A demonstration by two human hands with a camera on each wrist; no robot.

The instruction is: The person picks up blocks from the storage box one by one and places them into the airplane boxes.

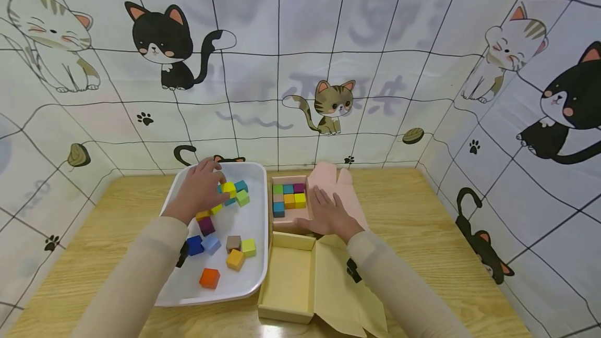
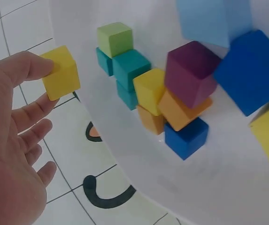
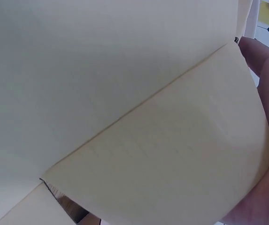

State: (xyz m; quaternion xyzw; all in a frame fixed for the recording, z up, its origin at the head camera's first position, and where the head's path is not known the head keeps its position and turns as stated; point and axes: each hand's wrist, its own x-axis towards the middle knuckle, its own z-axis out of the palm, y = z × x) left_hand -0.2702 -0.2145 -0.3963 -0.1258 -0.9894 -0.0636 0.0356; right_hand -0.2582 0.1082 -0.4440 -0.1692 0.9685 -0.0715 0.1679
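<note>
Over the far end of the white tray [image 1: 255,260], my left hand [image 1: 199,192] pinches a yellow cube [image 2: 61,72] between thumb and finger. Below it in the tray lie teal cubes [image 2: 130,65], a light green cube [image 2: 115,40], a purple cube [image 2: 190,75] and a dark blue cube [image 2: 188,137]. My right hand [image 1: 328,214] lies with fingers extended on the open lid [image 1: 349,197] of the pink box [image 1: 277,225], thumb towards its near edge. Inside that box, several coloured cubes [image 1: 289,201] sit in rows at the far end. In the right wrist view, a cream flap [image 3: 172,140] hides much of the right hand.
A pale yellow box [image 1: 287,275] stands in front of the pink one, its lid [image 1: 343,286] folded out to the right. Nearer in the tray are an orange-red cube [image 1: 209,278] and a brown cube [image 1: 233,244]. Cat-patterned cloth [image 1: 258,77] surrounds the wooden table [image 1: 422,254].
</note>
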